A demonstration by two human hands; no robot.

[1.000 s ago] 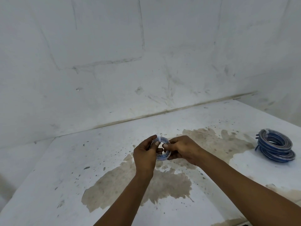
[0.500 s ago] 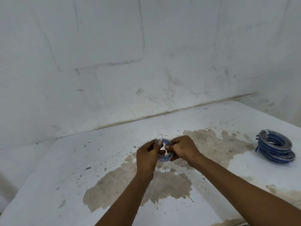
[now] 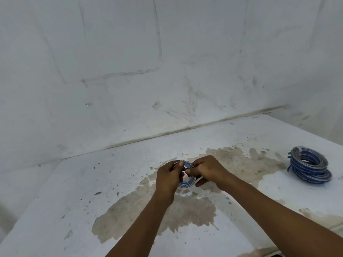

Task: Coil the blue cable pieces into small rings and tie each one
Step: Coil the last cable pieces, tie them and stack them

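Observation:
A small ring of blue cable [image 3: 187,181] is held just above the stained white floor, between both hands. My left hand [image 3: 168,176] grips its left side, thumb over the top of the ring. My right hand [image 3: 207,169] pinches the right side with thumb and fingers curled. Much of the ring is hidden by the fingers, and no tie shows on it.
A stack of finished blue cable rings [image 3: 309,166] lies at the right on the white floor [image 3: 74,191]. A brown stain [image 3: 148,216] spreads under my forearms. White walls [image 3: 130,80] close the space behind and to the right.
The white tie at the top of the ring has gone out of sight under my left thumb. Both hands have shifted slightly right and closed tighter around the ring.

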